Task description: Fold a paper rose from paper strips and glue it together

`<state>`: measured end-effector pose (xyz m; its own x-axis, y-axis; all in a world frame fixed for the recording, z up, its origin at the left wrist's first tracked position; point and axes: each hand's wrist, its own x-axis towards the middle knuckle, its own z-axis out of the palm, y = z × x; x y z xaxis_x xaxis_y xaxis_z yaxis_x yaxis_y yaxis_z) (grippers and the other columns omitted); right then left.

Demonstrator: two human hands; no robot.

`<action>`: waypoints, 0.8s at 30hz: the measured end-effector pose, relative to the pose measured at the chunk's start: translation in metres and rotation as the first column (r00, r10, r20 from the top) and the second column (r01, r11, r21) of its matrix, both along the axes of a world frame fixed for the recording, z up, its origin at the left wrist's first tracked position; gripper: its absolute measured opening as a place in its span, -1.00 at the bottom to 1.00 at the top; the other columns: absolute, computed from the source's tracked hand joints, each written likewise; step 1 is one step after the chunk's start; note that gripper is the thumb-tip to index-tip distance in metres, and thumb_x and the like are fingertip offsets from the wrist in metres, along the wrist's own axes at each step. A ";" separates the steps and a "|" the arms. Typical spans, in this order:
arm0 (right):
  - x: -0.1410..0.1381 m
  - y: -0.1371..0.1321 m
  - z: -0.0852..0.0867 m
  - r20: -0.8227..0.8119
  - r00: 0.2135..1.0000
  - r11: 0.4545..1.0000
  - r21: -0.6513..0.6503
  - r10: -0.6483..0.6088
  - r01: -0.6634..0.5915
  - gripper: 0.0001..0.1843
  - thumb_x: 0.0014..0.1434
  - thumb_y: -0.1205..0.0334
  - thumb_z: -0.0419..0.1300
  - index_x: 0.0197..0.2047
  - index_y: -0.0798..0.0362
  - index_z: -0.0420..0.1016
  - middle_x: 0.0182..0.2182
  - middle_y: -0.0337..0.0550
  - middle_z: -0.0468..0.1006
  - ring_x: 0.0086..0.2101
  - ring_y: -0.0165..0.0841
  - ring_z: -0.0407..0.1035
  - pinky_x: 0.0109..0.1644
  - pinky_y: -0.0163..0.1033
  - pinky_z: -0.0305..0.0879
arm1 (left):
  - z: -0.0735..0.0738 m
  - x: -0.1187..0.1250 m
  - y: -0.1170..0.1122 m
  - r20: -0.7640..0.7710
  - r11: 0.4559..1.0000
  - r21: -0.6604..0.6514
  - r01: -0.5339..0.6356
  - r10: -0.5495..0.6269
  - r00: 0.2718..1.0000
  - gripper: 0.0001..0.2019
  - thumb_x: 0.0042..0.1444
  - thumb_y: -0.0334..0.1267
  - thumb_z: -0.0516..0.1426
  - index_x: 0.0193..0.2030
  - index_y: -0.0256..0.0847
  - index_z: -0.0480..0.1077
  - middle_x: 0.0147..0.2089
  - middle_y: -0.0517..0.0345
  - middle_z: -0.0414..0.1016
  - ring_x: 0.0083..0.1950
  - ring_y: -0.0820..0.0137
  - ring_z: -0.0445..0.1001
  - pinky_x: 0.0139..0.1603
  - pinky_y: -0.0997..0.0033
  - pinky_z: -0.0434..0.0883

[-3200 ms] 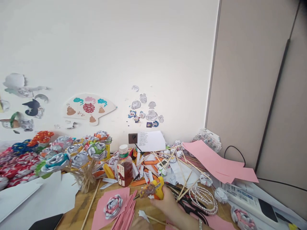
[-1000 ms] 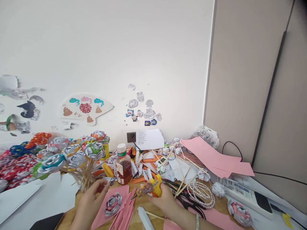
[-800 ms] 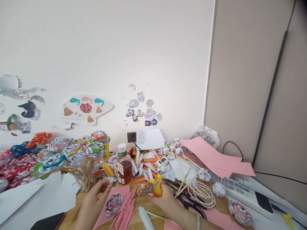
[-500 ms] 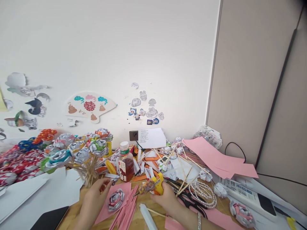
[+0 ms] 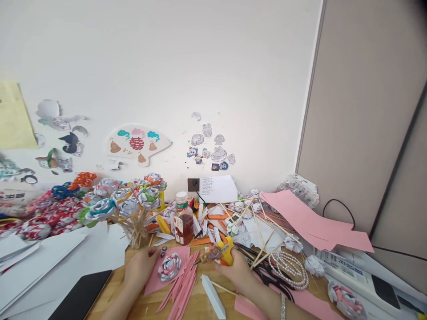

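Observation:
My right hand (image 5: 238, 269) grips a yellow hot glue gun (image 5: 227, 251), whose nozzle end is covered in multicoloured, lumpy glue and points left. Below the tip lies a bundle of folded pink paper strips (image 5: 182, 284). My left hand (image 5: 142, 266) rests at the upper left edge of a pink paper square (image 5: 151, 284), its fingers curled together. Two small dark shiny round pieces (image 5: 163, 251) are by those fingertips; whether they are held cannot be made out. On the square sits a white-and-pink folded paper rose (image 5: 169, 267).
A brown-red bottle (image 5: 183, 222) stands behind the square. Paper flowers on sticks (image 5: 135, 206) crowd the left. Loose wooden sticks (image 5: 263, 244), black scissors (image 5: 273, 280) and a pearl bead string (image 5: 290, 269) lie right. A black flat device (image 5: 82, 295) lies front left.
The view has turned left. My left hand has lowered the small shiny pieces to the pink square's upper edge. The glue gun stays in my right hand.

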<state>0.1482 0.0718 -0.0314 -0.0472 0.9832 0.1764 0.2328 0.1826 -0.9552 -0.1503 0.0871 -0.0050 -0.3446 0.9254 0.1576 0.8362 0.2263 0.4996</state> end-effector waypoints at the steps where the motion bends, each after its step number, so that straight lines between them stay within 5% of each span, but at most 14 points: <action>1: 0.000 0.001 -0.002 0.005 1.000 1.000 0.001 -0.012 0.012 -0.66 -0.20 0.26 0.29 -0.26 0.11 0.47 -0.29 -0.10 0.60 -0.26 -0.15 0.45 -0.15 -0.16 0.33 | 0.000 0.001 -0.001 -0.017 1.000 -0.007 -0.004 0.003 1.000 -0.62 0.03 -0.05 -0.03 -0.30 -0.16 0.56 -0.25 -0.01 0.65 -0.16 0.05 0.56 -0.25 0.26 0.38; 12: 0.002 -0.007 0.006 0.012 1.000 1.000 0.002 -0.025 0.025 -0.68 -0.20 0.18 0.29 -0.30 0.11 0.49 -0.35 -0.13 0.60 -0.31 -0.17 0.46 -0.23 -0.19 0.37 | 0.011 0.019 -0.015 -0.118 1.000 0.010 -0.003 0.004 0.993 -0.54 0.18 -0.07 -0.15 -0.10 -0.29 0.46 -0.11 -0.17 0.59 -0.08 0.02 0.52 -0.13 0.20 0.34; 15: 0.003 -0.009 0.011 -0.026 1.000 1.000 0.027 -0.005 0.006 -0.65 -0.18 0.22 0.28 -0.24 0.10 0.50 -0.33 -0.14 0.61 -0.29 -0.18 0.47 -0.21 -0.18 0.38 | 0.023 0.025 -0.025 -0.115 0.988 0.037 0.147 -0.142 0.983 -0.55 0.21 -0.05 -0.16 -0.04 -0.26 0.41 -0.07 -0.06 0.57 -0.09 0.19 0.52 -0.13 0.33 0.36; 19: 0.003 -0.010 0.012 0.013 0.999 0.996 0.085 -0.042 0.041 -0.68 -0.16 0.26 0.24 -0.24 0.10 0.51 -0.34 -0.15 0.61 -0.31 -0.18 0.48 -0.23 -0.19 0.38 | 0.032 0.038 -0.041 -0.148 0.917 0.039 0.396 -0.387 0.910 -0.55 0.03 -0.04 0.12 0.07 -0.11 0.35 -0.01 0.10 0.54 -0.02 0.26 0.48 -0.04 0.41 0.32; 24: 0.005 -0.009 0.010 0.079 0.993 0.987 0.135 -0.093 0.081 -0.70 -0.17 0.31 0.19 -0.27 0.10 0.52 -0.35 -0.15 0.61 -0.34 -0.20 0.47 -0.26 -0.22 0.37 | 0.022 0.045 -0.048 -0.239 0.873 0.025 0.486 -0.467 0.851 -0.59 -0.01 -0.06 0.17 -0.04 -0.22 0.41 -0.08 -0.08 0.54 -0.08 0.11 0.49 -0.11 0.25 0.36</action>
<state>0.1528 0.0630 -0.0212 0.0173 0.9527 0.3034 0.3327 0.2807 -0.9003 -0.1050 0.0392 0.0170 0.1878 0.9477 0.2580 0.9203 -0.2615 0.2908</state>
